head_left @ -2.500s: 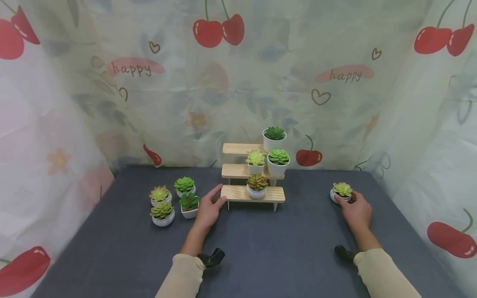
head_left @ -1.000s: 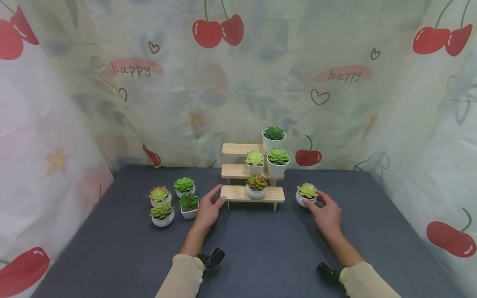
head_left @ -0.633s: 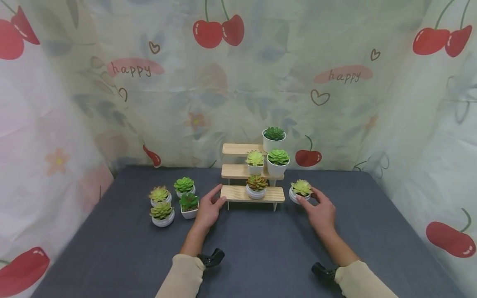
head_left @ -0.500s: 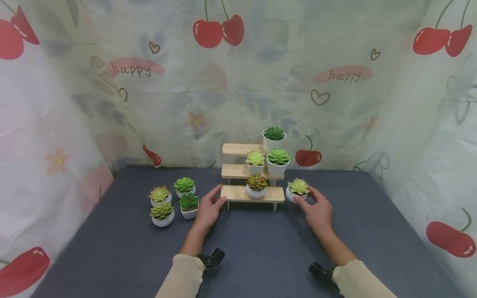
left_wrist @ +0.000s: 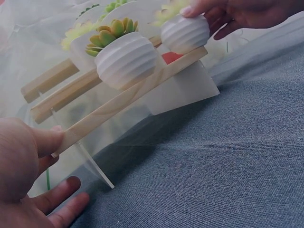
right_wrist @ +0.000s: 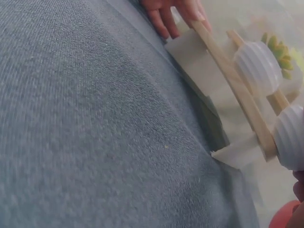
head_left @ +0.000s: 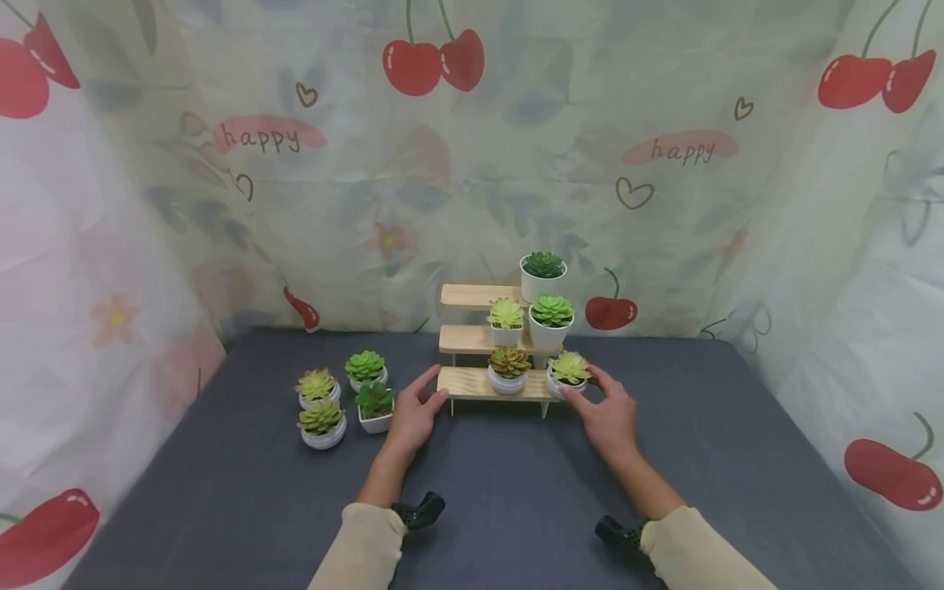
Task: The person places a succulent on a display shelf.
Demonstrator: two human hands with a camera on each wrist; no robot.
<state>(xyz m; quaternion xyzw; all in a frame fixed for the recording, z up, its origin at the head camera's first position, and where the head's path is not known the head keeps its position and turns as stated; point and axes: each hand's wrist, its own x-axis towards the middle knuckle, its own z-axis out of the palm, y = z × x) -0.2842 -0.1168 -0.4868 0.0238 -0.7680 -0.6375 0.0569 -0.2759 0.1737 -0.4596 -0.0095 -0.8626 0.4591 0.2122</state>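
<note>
In the head view, a three-tier wooden plant stand (head_left: 465,381) stands at the middle back of the table. My left hand (head_left: 413,418) holds the left end of its lowest board between thumb and index finger, the other fingers loose below. My right hand (head_left: 610,416) grips a pale green potted succulent (head_left: 569,369) in a ribbed white pot, upright at the right end of that board. In the left wrist view this ribbed pot (left_wrist: 184,35) is right at the board's top. Beside it sits a brownish succulent (head_left: 509,362) in a similar pot.
Higher on the stand are a small yellow-green succulent (head_left: 506,313), a bright green one (head_left: 551,311) and a dark green one (head_left: 543,265). Several potted succulents, including a dark leafy one (head_left: 375,399), stand left of my left hand. A printed curtain (head_left: 472,180) hangs behind.
My right hand has carried the pale green potted succulent leftward from the table's right side to the right end of the lowest board. My left hand has stayed at the stand.
</note>
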